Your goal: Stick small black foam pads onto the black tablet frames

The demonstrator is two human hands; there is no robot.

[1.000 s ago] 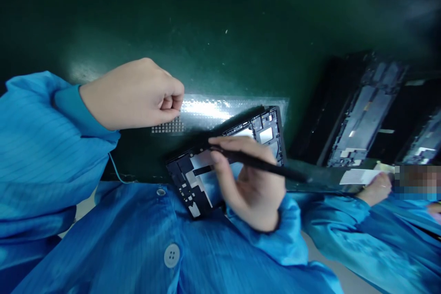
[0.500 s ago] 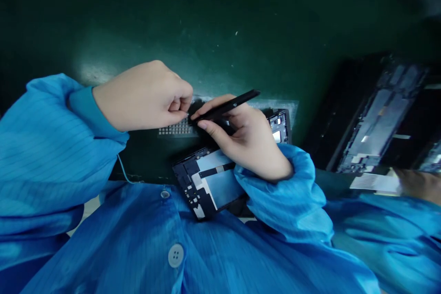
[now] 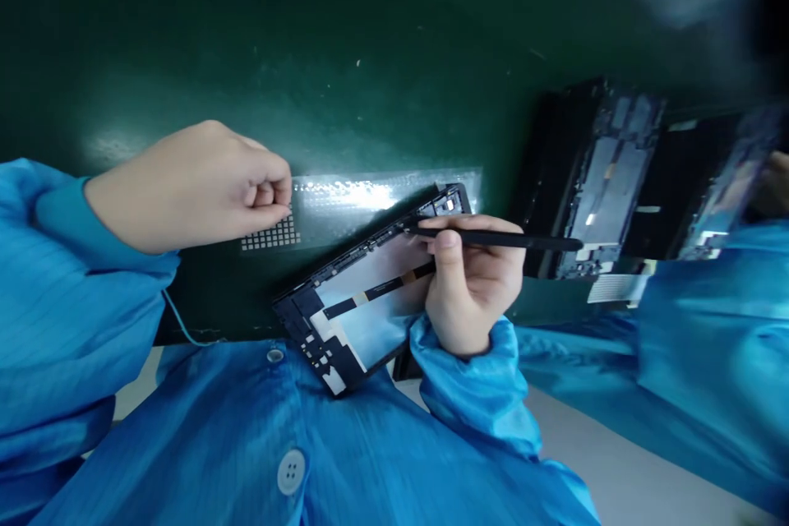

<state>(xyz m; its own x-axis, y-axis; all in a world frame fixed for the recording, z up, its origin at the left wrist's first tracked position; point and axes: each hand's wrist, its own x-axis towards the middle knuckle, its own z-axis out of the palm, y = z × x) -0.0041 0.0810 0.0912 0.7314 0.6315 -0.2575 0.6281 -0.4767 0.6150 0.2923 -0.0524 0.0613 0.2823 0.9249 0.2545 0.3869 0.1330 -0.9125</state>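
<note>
My left hand [image 3: 203,185] is closed, thumb and fingers pressed together, over the left part of a clear plastic sheet [image 3: 333,191]. Rows of small grey square pads [image 3: 269,239] show below its fingertips; whatever it pinches is hidden. In my right hand [image 3: 474,288] is a pair of black tweezers [image 3: 523,240], held like a pen, tips pointing left. The tips are at the upper long edge of an opened tablet-like device [image 3: 376,337], which lies slanted at the front of the table. A dark flex cable [image 3: 385,293] crosses the device's silvery inside.
More opened devices [image 3: 610,173] lie stacked at the right on the green table [image 3: 277,82]. Beside them is a striped white piece [image 3: 616,288]. A co-worker's blue sleeve [image 3: 708,320] and part of a hand [image 3: 775,185] are at the right edge.
My right hand has moved with the tweezers from the grey pads, beside my left hand, rightward to the device's upper edge. The whole view has shifted; my left hand stays at the sheet.
</note>
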